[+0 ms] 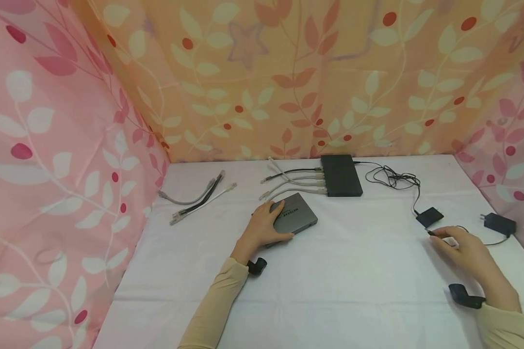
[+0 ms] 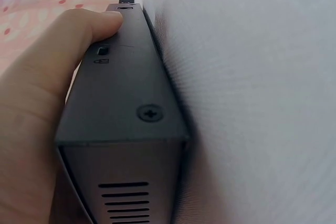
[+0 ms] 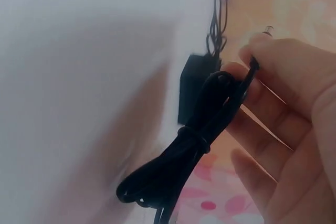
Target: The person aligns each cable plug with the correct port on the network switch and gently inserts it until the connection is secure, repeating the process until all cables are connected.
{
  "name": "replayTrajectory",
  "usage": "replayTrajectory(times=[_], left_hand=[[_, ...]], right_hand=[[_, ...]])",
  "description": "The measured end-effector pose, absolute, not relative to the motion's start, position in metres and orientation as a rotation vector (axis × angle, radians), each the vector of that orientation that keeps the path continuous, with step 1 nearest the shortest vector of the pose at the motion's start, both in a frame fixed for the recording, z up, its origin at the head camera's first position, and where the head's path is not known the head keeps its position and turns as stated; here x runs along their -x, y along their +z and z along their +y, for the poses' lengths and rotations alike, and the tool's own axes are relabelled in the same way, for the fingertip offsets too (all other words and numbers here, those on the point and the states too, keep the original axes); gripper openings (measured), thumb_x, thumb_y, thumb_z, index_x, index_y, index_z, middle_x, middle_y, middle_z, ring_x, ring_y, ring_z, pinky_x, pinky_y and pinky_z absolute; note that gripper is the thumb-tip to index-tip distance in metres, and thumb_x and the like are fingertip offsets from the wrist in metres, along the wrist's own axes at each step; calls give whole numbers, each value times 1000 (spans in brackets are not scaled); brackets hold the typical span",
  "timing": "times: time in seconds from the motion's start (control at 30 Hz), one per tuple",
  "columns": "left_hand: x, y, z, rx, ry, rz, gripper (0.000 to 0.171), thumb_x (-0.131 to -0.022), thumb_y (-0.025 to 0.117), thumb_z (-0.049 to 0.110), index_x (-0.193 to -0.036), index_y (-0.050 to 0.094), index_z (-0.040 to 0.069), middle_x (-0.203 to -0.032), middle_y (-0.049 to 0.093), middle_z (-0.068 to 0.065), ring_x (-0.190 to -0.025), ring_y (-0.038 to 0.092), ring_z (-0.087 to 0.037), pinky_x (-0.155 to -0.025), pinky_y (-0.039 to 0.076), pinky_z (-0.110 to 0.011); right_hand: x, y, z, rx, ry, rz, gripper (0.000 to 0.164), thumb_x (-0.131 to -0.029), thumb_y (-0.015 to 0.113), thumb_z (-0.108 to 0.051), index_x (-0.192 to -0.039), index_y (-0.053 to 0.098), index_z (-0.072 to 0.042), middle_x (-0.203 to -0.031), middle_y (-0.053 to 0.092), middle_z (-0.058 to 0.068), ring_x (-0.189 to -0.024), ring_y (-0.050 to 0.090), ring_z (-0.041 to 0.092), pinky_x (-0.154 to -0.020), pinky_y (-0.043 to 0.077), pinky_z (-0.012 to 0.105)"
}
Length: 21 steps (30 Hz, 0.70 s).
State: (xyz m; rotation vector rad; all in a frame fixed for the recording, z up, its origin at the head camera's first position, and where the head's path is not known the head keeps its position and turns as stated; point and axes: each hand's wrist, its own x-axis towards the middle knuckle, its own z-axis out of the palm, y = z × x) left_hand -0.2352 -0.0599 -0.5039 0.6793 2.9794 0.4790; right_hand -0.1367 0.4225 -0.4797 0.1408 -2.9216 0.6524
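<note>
Because the left hand lies over one end of the grey box, part of its top and one corner are covered in the head view. That hand grips the box by its edges; the left wrist view shows the thumb along a narrow side that has a screw, while the other fingers are out of sight. NETGEAR reads on the top, but the smaller print under it is too faint to make out. The box sits on the white cloth, in front of the black box.

Over on the other side, the right hand pinches a black plug between thumb and forefinger, its metal tip sticking out past them. The thumb hides part of the plug. A tied cable hangs beside the fingers, its lower end cut off by the frame. From the pronged adapter a cord runs behind the hand, where its path is lost. Near the fingertips lies a flat adapter, joined to a tangled cord that reaches the black box. Several leads come out of that box, overlapping; loose leads lie further left, hard to count where they cross.
</note>
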Motion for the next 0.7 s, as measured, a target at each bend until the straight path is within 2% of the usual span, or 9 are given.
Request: replayTrajectory(times=[0.07,0.13,0.2,0.27,0.37,0.47,0.7], left_hand=[[235,-504,-60,-681,479,2980,99,-69,62,70,-148,22,25,-146,31,-14,-134,29,-33,-105,29,-50],[235,-504,-60,-684,479,2982,99,-69,61,70,-148,22,26,-146,31,-14,-134,29,-33,-105,29,-50],[235,-504,-60,-686,480,2982,99,-69,61,70,-148,21,26,-146,31,-14,-134,30,-33,-105,30,-51],[235,-504,-61,-692,478,2986,98,-69,61,70,-148,21,27,-145,31,-14,-134,30,-33,-104,30,-51],[234,-504,-61,-702,481,2989,98,-70,61,70,-148,22,26,-145,31,-14,-134,30,-33,-104,30,-51],[234,-505,-61,-711,477,2994,98,-70,61,70,-148,22,26,-145,32,-14,-134,30,-33,-104,30,-51],[234,-505,-62,-724,486,2974,98,-71,61,69,-149,20,25,-147,28,-14,-135,27,-35,-104,29,-54]], right_hand=[[138,-480,416,-165,673,-2916,25,-87,66,-19,-102,61,0,-96,64,22,-89,57,33,-70,44,53],[140,-480,410,-189,690,-2916,24,-85,67,-18,-101,62,-1,-91,65,17,-81,58,15,-68,47,49],[143,-481,403,-214,701,-2924,22,-84,68,-16,-100,63,-2,-87,66,13,-76,54,1,-66,51,41],[147,-480,396,-225,697,-2939,21,-85,68,-18,-99,64,-3,-84,65,9,-74,52,-3,-61,51,33],[153,-479,384,-237,698,-2961,20,-86,66,-20,-98,65,-4,-83,65,7,-74,57,9,-56,46,26],[159,-477,371,-250,706,-2984,21,-87,65,-23,-98,65,-5,-84,66,8,-73,60,19,-55,44,27],[169,-478,346,-316,725,-2986,17,-87,65,-24,-93,67,-8,-80,66,2,-69,59,11,-55,44,25]])
